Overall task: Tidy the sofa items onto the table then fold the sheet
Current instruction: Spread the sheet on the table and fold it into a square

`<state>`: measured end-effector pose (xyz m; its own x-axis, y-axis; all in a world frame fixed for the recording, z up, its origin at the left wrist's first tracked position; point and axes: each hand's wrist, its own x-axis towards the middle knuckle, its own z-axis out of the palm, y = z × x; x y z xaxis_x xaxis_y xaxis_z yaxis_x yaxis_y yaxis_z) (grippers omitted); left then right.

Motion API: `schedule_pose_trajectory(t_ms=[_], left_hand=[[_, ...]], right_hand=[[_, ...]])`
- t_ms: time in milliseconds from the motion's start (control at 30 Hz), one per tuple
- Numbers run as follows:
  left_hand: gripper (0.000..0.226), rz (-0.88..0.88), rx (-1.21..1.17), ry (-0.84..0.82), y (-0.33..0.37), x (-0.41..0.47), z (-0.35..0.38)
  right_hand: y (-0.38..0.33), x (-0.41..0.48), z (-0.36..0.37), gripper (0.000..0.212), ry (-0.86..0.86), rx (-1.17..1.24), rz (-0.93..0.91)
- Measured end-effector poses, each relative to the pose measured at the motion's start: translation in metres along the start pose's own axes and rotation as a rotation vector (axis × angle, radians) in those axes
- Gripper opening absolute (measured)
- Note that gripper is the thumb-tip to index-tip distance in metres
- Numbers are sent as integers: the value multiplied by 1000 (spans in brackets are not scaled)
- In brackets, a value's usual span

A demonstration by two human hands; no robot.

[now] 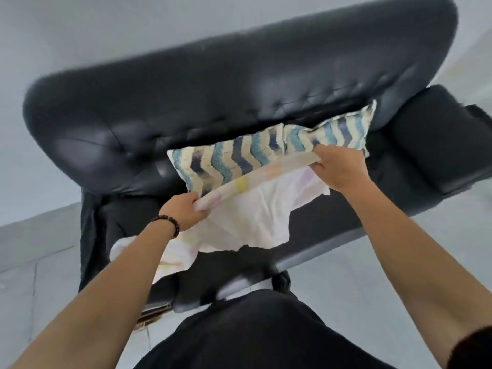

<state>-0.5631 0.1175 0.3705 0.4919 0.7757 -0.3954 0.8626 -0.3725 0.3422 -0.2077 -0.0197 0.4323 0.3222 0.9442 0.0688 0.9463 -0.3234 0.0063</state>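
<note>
Sheet (pixel 250 214) hung below your left hand (pixel 183 211) and right hand (pixel 338 169), both clamped on its top edge just short of the pillows (pixel 226 161) on the sofa (pixel 186 89); you seemed at the folding step, next needing those corners brought together.

A black tufted leather sofa (pixel 213 83) stands on a pale grey tiled floor (pixel 34 262) before a plain white wall (pixel 80 27).

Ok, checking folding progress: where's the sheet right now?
Head view, centre: the white sheet is stretched between the left hand and right hand, hanging over the black sofa just in front of the zigzag cushions.
</note>
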Motion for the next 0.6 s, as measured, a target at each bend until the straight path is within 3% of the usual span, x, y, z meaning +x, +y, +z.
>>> schedule_pose_trajectory(t_ms=[167,300,467,600], left_hand=[[23,224,78,6,29,13,-16],[31,445,-32,-100,97,4,-10],[30,707,-218,-284,204,-36,9],[21,842,-342,-411,307,-99,45]], right_hand=[[25,-97,-48,12,57,-5,494],[34,-212,-61,30,136,135,779],[56,-352,-79,51,290,377,1019],[71,-458,-81,49,357,375,1184]])
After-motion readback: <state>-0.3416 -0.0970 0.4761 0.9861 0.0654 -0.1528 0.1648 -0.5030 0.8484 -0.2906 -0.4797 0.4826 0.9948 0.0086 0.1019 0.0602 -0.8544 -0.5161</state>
